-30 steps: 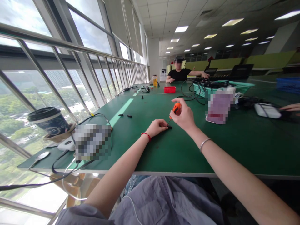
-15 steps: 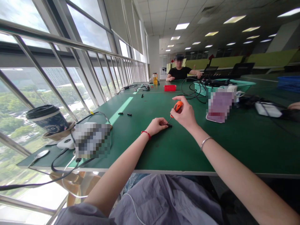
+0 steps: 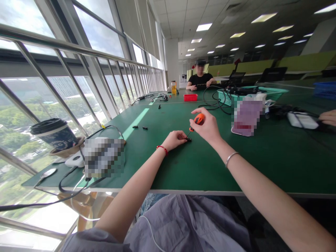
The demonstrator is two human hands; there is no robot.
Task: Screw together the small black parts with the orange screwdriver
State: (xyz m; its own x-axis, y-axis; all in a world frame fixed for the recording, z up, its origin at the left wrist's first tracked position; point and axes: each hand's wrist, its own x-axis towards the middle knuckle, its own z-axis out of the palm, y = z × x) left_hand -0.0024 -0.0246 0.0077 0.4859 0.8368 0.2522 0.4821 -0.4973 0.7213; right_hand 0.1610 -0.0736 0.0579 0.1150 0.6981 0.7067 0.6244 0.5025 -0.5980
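Observation:
My right hand [image 3: 207,125] is closed around an orange and black screwdriver [image 3: 200,119], held at a slant with the index finger raised and curled. Its shaft runs down to a small black part [image 3: 188,140] on the green table [image 3: 173,175]. My left hand [image 3: 174,140] pinches that part and steadies it against the tabletop; the fingers hide some of it. Whether the tip sits inside the part is too small to tell. Two similar black pieces, one black piece [image 3: 135,126] and another black piece [image 3: 145,128], lie farther off to the left.
A red tray [image 3: 190,97] and a teal basket [image 3: 277,91] with cables stand beyond my hands. A phone [image 3: 246,115] is propped at the right. A paper cup [image 3: 55,134] stands at the left by the railing. Across the table sits a person [image 3: 201,78]; another person's hand [image 3: 328,118] shows far right.
My hands stay at the same black part, with the screwdriver and right fingers shifted very slightly left. Across the table, the person's outstretched arm has drawn in, and a dark object is before them.

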